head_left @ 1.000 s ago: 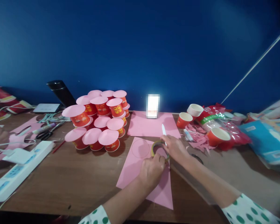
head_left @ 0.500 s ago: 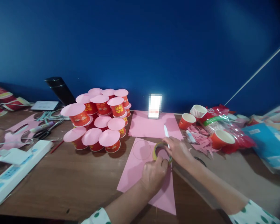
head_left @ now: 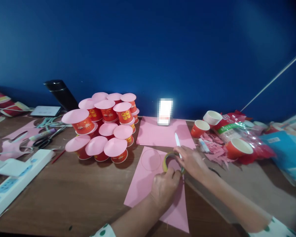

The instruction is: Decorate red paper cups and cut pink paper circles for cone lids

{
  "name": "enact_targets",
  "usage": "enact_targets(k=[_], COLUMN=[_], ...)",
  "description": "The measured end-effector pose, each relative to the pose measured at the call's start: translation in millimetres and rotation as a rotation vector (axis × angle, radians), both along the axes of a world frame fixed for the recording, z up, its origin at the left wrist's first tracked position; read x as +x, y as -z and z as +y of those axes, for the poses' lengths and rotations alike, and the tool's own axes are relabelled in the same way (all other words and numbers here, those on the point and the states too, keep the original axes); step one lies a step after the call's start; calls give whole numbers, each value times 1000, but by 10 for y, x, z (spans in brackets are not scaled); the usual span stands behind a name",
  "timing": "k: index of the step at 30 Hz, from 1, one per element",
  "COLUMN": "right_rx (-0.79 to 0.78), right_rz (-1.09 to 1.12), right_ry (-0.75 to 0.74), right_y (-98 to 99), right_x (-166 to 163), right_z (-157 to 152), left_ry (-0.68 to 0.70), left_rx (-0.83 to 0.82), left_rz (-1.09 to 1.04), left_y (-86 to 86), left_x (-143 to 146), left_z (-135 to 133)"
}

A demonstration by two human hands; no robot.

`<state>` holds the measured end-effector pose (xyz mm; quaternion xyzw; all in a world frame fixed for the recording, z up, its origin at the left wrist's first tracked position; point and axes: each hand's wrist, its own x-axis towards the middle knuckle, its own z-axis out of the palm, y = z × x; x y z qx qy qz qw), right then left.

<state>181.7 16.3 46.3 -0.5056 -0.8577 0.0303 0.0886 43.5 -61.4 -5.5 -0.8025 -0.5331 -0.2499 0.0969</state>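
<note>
A pink paper sheet (head_left: 144, 187) lies on the wooden table with a drawn circle (head_left: 151, 160) on it. A yellowish tape roll (head_left: 166, 160) rests flat on the sheet, right of that circle. My left hand (head_left: 165, 187) presses down on the roll's near rim with closed fingers. My right hand (head_left: 191, 161) grips a white pen (head_left: 178, 141), its tip against the roll's right edge.
A pile of red paper cups with pink round lids (head_left: 105, 126) stands left of the sheet. A second pink sheet (head_left: 158, 133) lies behind, with a phone (head_left: 164, 112) propped on it. Loose red cups (head_left: 199, 127), pink scraps and bags fill the right; scissors (head_left: 43, 142) and a power strip (head_left: 13, 177) the left.
Both hands stay on the tape roll; the right hand with the pen has shifted slightly around its right edge. The view has drifted a little, so everything sits slightly rightward.
</note>
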Motion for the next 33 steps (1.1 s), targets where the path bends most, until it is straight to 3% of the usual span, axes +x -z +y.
enact_targets(k=[4,8,14,18,22,33], right_rx=[12,41,-169,-272,-423,-355], right_rz=[92,268,419,426,260,-123], right_ry=[-62,-120,-171,-247,-353,-535], right_y=[-99,-347,-631,-619,-548,-361], right_x=[94,139,-136,-437,-646,-773], right_z=[21,48,99,196,277,315], left_ry=[17,13,29,48,50,21], left_rx=[-19,-36,-164,-185,-136,-86], left_rz=[-1,-12,-43,-93,-109,-175], left_y=[-51,-83,-123,-82,-7,5], left_x=[-8,-7,-23,-11,20,42], left_z=[-10,-30,-55,-54,-51,-45])
